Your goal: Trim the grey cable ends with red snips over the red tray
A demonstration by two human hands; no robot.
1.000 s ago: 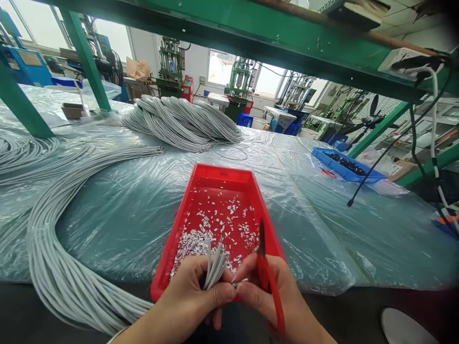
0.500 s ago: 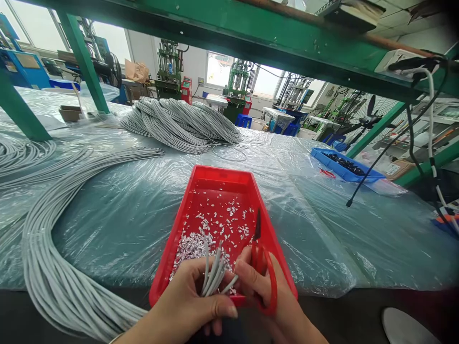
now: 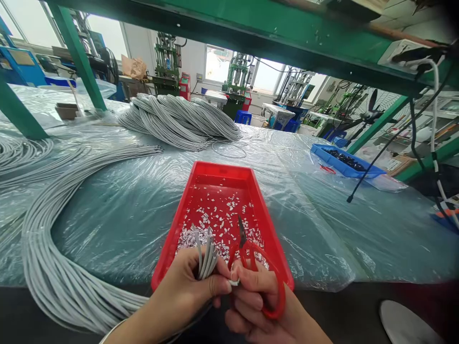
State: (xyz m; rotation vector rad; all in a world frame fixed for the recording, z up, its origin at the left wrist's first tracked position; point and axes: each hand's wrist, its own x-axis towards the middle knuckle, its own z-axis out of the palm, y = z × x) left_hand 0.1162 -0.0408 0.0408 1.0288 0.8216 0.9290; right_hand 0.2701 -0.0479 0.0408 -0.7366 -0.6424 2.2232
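A bunch of grey cables (image 3: 207,260) is gripped in my left hand (image 3: 186,291), their cut ends pointing up. In my right hand (image 3: 256,291) are red-handled scissors (image 3: 243,239), blades pointing up and away from me. The right thumb and forefinger pinch the end of one cable (image 3: 234,282), close to the left thumb. Both hands are over the near end of a red tray (image 3: 224,169). Small silvery foil scraps (image 3: 204,220) are scattered over its floor, piled thickest at the near left.
A long bundle of grey cables (image 3: 39,229) curves along the table's left. Coiled cables (image 3: 175,119) lie behind the tray. At right are a blue tray (image 3: 346,162) of black parts and a hanging black cable (image 3: 373,167). A green beam (image 3: 251,33) crosses overhead.
My right hand has moved left against the left hand and now pinches a cable end. The scissors have swung left, and the bunch has shifted slightly left.
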